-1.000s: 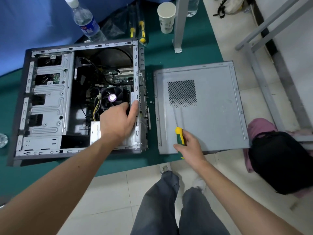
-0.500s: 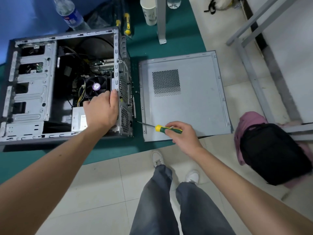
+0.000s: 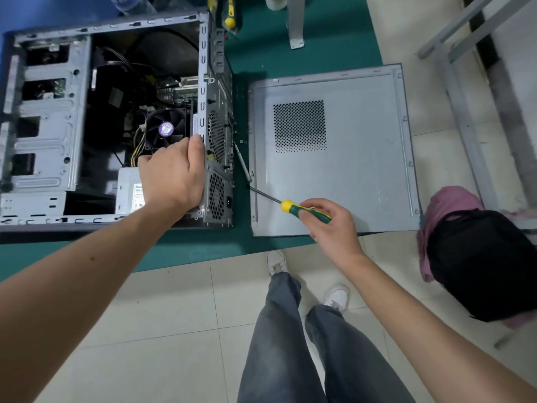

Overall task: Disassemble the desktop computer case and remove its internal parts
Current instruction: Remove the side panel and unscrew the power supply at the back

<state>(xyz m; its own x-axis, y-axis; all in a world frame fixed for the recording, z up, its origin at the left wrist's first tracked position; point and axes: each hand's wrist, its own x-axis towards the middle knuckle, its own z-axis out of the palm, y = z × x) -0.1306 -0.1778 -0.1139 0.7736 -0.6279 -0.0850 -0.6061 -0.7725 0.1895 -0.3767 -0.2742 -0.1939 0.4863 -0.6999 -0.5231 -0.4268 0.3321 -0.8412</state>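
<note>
The open desktop case [image 3: 46,135] lies on its side on the green mat, its inside showing a black CPU fan [image 3: 165,128] with a purple hub, cables and a silver power supply [image 3: 129,193]. My left hand [image 3: 174,175] grips the case's rear frame edge, fingers curled over it next to the fan. My right hand [image 3: 325,225] holds a green and yellow screwdriver [image 3: 305,212]; its shaft points left, tip near the rear panel's lower vent. The removed grey side panel [image 3: 363,158] lies flat to the right of the case.
A second yellow-handled tool [image 3: 229,13] lies behind the case. A grey metal leg [image 3: 295,27] stands on the mat [image 3: 261,245]. A black bag [image 3: 482,263] on pink cloth sits at right beside a grey metal frame [image 3: 453,68]. My legs and shoes stand on the tiled floor.
The right hand has swung the screwdriver from pointing away over the side panel to pointing left, its tip now close to the case's rear. The left hand has closed on the rear frame edge.
</note>
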